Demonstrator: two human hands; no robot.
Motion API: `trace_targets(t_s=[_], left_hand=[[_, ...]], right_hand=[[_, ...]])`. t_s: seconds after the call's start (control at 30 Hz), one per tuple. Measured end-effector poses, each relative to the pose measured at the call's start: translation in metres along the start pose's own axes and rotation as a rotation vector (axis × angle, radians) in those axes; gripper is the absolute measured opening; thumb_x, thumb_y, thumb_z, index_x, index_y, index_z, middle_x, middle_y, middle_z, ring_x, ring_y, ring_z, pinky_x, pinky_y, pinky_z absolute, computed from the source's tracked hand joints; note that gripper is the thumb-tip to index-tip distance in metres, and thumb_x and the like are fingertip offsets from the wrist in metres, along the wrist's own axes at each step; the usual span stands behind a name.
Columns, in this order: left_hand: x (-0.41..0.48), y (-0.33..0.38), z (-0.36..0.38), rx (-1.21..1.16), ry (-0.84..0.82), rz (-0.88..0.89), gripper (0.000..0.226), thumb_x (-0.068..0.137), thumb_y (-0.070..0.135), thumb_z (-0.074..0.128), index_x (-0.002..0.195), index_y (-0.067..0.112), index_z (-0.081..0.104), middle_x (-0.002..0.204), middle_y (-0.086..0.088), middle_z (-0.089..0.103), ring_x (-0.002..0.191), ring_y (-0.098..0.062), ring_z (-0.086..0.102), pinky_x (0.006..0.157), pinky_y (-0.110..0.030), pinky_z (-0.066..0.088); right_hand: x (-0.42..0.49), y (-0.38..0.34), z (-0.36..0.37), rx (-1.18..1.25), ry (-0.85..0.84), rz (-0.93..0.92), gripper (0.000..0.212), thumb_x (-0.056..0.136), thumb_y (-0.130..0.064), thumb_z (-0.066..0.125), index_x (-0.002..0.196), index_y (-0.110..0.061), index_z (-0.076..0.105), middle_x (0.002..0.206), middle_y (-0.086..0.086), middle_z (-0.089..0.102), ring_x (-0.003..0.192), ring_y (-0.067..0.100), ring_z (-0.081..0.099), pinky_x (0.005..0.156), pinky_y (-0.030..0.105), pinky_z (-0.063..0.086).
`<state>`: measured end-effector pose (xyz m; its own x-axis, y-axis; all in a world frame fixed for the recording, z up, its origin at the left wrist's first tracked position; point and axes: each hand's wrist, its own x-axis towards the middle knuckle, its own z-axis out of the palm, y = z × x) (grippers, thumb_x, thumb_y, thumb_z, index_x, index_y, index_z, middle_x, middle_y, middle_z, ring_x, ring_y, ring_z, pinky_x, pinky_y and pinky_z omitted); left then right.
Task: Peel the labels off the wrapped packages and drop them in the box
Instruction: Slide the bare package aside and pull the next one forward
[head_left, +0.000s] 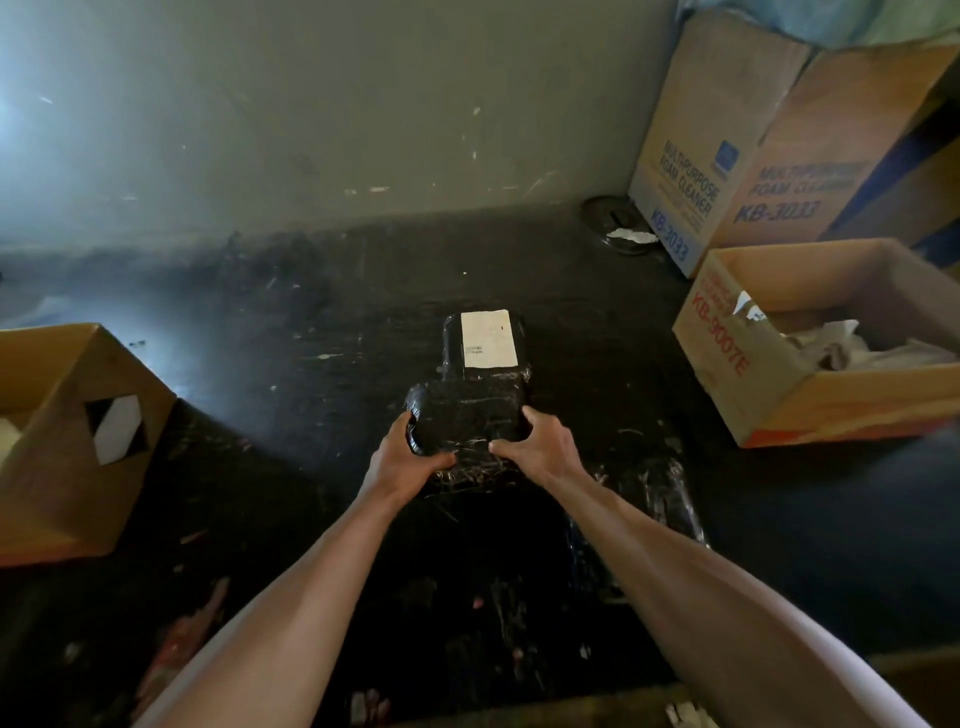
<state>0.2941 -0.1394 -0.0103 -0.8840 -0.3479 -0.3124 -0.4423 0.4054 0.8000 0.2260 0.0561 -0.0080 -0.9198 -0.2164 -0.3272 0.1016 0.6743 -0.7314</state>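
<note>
A package wrapped in black plastic (467, 415) sits in the middle of the dark floor, gripped at its near corners by my left hand (408, 457) and my right hand (540, 444). Just behind it lies a second black wrapped package (449, 348) with a white label (488, 338) on top. An open cardboard box (737, 364) at the right holds crumpled white paper (852, 345). More black wrapped material (670, 499) lies under my right forearm.
A second open cardboard box (67, 447) stands at the left. Two tall foam-cleaner cartons (727, 156) stand against the wall at the back right, with a dark round object (613, 218) beside them. The floor is dark and scuffed.
</note>
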Motion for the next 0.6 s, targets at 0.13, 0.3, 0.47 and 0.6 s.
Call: trace_targets(t_s=[0.13, 0.3, 0.47, 0.6], left_hand=[[-0.043, -0.029, 0.008, 0.004, 0.002, -0.05, 0.091, 0.069, 0.033, 0.088, 0.148, 0.028, 0.042, 0.136, 0.006, 0.059, 0.125, -0.016, 0.055, 0.108, -0.037, 0.043], [-0.084, -0.064, 0.028, 0.013, -0.017, -0.129, 0.086, 0.075, 0.025, 0.085, 0.148, 0.025, 0.04, 0.136, 0.003, 0.057, 0.126, -0.018, 0.054, 0.104, -0.034, 0.041], [-0.098, -0.084, 0.051, 0.028, -0.036, -0.216, 0.101, 0.072, 0.029, 0.087, 0.155, 0.024, 0.029, 0.146, -0.001, 0.05, 0.134, -0.022, 0.047, 0.111, -0.042, 0.04], [-0.108, -0.092, 0.064, 0.009, -0.034, -0.261, 0.103, 0.072, 0.027, 0.088, 0.155, 0.021, 0.027, 0.144, -0.003, 0.053, 0.132, -0.022, 0.05, 0.11, -0.038, 0.039]], right_hand=[[-0.048, 0.012, 0.019, -0.08, -0.023, 0.035, 0.082, 0.084, -0.038, 0.076, 0.149, -0.005, 0.038, 0.138, 0.012, 0.057, 0.126, 0.027, 0.056, 0.098, 0.036, 0.047], [-0.09, 0.033, 0.049, -0.134, -0.016, 0.072, 0.066, 0.082, -0.032, 0.074, 0.137, -0.005, 0.049, 0.115, 0.008, 0.066, 0.108, 0.026, 0.064, 0.086, 0.033, 0.05], [-0.11, 0.06, 0.066, -0.097, 0.004, 0.133, 0.055, 0.085, -0.03, 0.072, 0.132, -0.009, 0.051, 0.117, 0.007, 0.065, 0.113, 0.026, 0.062, 0.09, 0.037, 0.051], [-0.123, 0.077, 0.072, -0.057, -0.014, 0.147, 0.078, 0.09, -0.028, 0.072, 0.153, -0.008, 0.031, 0.144, 0.009, 0.053, 0.132, 0.025, 0.051, 0.103, 0.034, 0.044]])
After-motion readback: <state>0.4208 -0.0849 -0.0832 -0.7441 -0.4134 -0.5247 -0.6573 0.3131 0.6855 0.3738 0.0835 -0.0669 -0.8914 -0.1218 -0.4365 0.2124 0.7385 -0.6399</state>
